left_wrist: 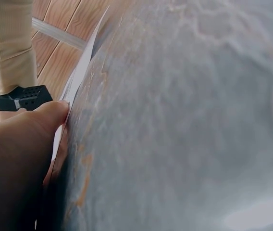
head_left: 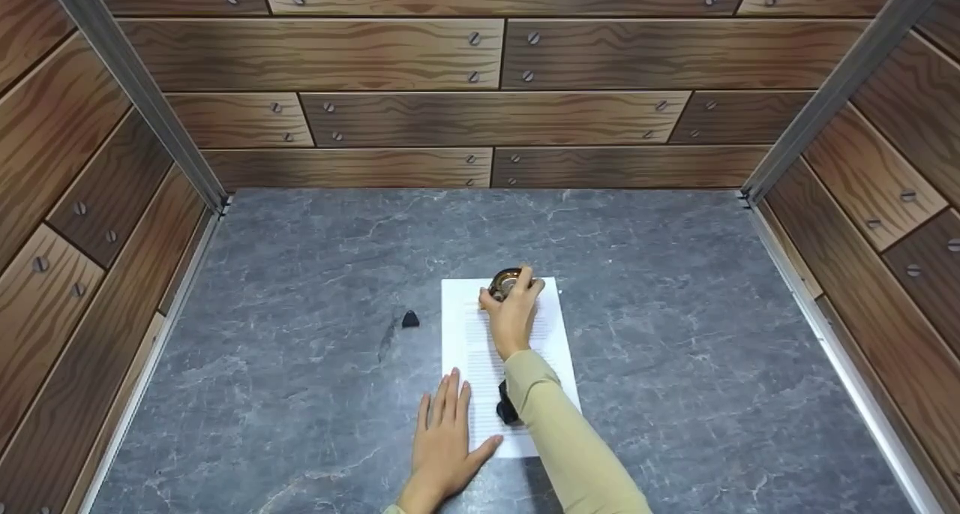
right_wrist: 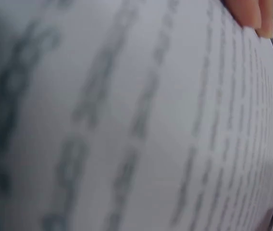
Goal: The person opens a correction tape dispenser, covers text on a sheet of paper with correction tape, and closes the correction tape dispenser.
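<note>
A white sheet of printed paper [head_left: 454, 326] lies upright on the grey table in the head view. Near its top edge my right hand [head_left: 514, 319] grips a round, glossy amber-brown object [head_left: 501, 277] with a paler centre, thumb on one side and fingers on the other. My left hand [head_left: 442, 443] lies flat with straight fingers along the paper's lower left edge, its thumb reaching onto the sheet. In the left wrist view that thumb [left_wrist: 52, 113] rests at the paper's edge. Blurred print fills the right wrist view, with fingertips [right_wrist: 266, 19] at its upper right.
A small black, roughly triangular object [head_left: 410, 319] sits on the grey marbled table [head_left: 300, 274] left of the paper. A black device [head_left: 508, 407] is at the right wrist, over the sheet. Wood-plank-patterned walls [head_left: 397, 116] enclose the back and both sides.
</note>
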